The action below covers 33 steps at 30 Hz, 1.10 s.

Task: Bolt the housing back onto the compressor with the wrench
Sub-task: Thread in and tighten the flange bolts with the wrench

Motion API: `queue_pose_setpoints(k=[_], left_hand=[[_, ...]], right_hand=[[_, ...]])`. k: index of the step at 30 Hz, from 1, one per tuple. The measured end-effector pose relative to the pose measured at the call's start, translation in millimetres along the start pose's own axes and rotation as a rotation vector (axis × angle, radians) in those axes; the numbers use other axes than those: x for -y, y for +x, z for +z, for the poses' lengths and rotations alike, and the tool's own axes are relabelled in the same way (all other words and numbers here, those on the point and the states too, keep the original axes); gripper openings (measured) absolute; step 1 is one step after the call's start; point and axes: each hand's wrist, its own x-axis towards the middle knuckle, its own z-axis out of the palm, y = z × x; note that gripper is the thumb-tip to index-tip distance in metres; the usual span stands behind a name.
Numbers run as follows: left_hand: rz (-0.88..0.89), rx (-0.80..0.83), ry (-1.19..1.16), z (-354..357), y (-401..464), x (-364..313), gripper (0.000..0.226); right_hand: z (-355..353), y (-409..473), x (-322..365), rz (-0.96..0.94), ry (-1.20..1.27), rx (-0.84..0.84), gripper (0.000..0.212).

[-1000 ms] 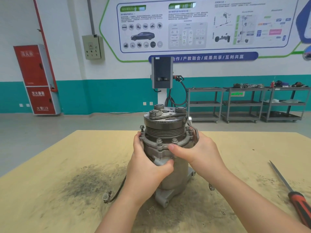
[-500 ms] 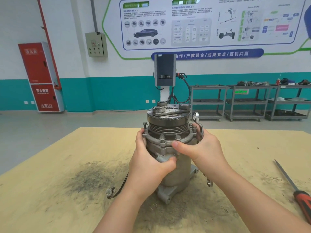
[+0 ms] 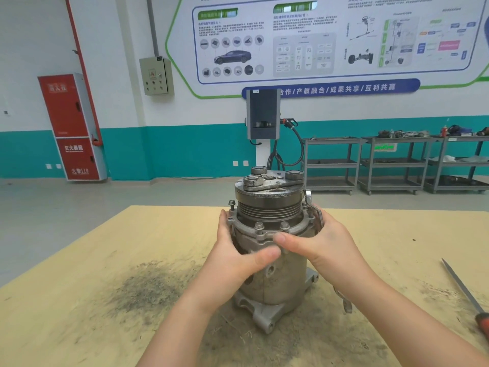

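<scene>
Head view: red cabinet at left wall reads "119"; blue wall banner carries Chinese text. Compressor stands upright mid-table, dull cast-metal cylinder, ribbed pulley on top, bolt heads round the housing flange. Left hand wraps the body from the left, thumb across the front. Right hand grips the wrench against the flange's right side (handle mostly hidden by palm), thumb on the flange. Red-handled screwdriver lies at right, well apart. Dark grime smeared on tabletop.
</scene>
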Motion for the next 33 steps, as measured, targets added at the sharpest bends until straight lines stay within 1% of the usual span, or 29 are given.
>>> queue_pose_setpoints(k=[2, 4, 5, 9, 10, 12, 15, 17, 19, 25, 27, 28, 29, 30, 31, 32, 33], left_hand=[[-0.032, 0.100, 0.069, -3, 2, -1, 0.158], [-0.051, 0.134, 0.120, -1, 3, -3, 0.156], [-0.042, 0.136, 0.131, 1, 4, -2, 0.150], [-0.027, 0.103, 0.179, 3, 4, 2, 0.129], [-0.011, 0.089, 0.197, 3, 4, 3, 0.121], [0.014, 0.040, 0.217, 4, 5, 5, 0.105], [0.033, -0.063, 0.235, 8, 3, 8, 0.089], [0.036, -0.097, 0.267, 9, 3, 8, 0.084], [0.028, -0.102, 0.294, 8, 5, 7, 0.083], [0.051, -0.055, 0.295, 1, 7, 8, 0.087], [0.054, -0.019, 0.270, -3, 9, 8, 0.086], [0.053, 0.014, 0.248, -7, 10, 8, 0.083], [0.051, 0.051, 0.222, -10, 10, 7, 0.079], [0.049, 0.080, 0.195, -13, 10, 8, 0.077], [0.049, 0.084, 0.160, -15, 7, 10, 0.079], [0.050, 0.061, 0.113, -15, 4, 14, 0.086], [0.053, 0.008, 0.071, -14, -1, 16, 0.094]], right_hand=[[2, 0, 0, -0.017, 0.006, 0.012, 0.098], [6, 1, -1, -0.024, 0.027, 0.002, 0.086], [8, 1, -1, -0.019, 0.036, -0.006, 0.083], [7, 3, 2, 0.000, 0.035, -0.002, 0.075], [6, 3, 3, 0.000, 0.023, -0.007, 0.073], [5, 2, 3, -0.002, 0.004, -0.023, 0.068], [4, 1, 1, -0.013, -0.015, -0.043, 0.062], [5, 1, 2, -0.008, -0.028, -0.066, 0.066], [6, 2, 1, -0.004, -0.045, -0.080, 0.070], [8, 0, 4, 0.025, -0.069, -0.091, 0.075], [8, -3, 8, 0.048, -0.085, -0.071, 0.080], [7, -5, 9, 0.050, -0.094, -0.052, 0.087], [6, -8, 10, 0.054, -0.099, -0.044, 0.101], [4, -11, 12, 0.062, -0.102, -0.055, 0.119], [1, -15, 15, 0.082, -0.091, -0.093, 0.130], [-3, -16, 17, 0.075, -0.053, -0.149, 0.127], [-9, -15, 20, 0.046, 0.028, -0.225, 0.104]])
